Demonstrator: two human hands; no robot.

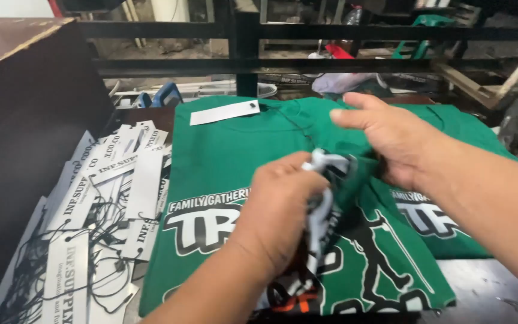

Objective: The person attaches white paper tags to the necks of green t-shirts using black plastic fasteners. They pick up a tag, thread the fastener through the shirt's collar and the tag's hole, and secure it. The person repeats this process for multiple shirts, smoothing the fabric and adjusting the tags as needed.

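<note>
Left hand [283, 210] was clenched, pinching bunched fabric of the top green T-shirt [223, 156], knuckles up, forearm angled in from below. Right hand [391, 141] gripped the same fold, thumb extended, wrist bent. Shirt lay on a stack on the counter [487, 288], beside the paper hang tags [109, 198].

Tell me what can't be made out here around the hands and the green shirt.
- Head view: left hand covers the green T-shirt print's middle.
- What the left fingers pinch: hidden by its own knuckles.
- Right hand fingertips: buried in folded fabric.
- Hang tags: pile cut off by the bottom edge.
</note>
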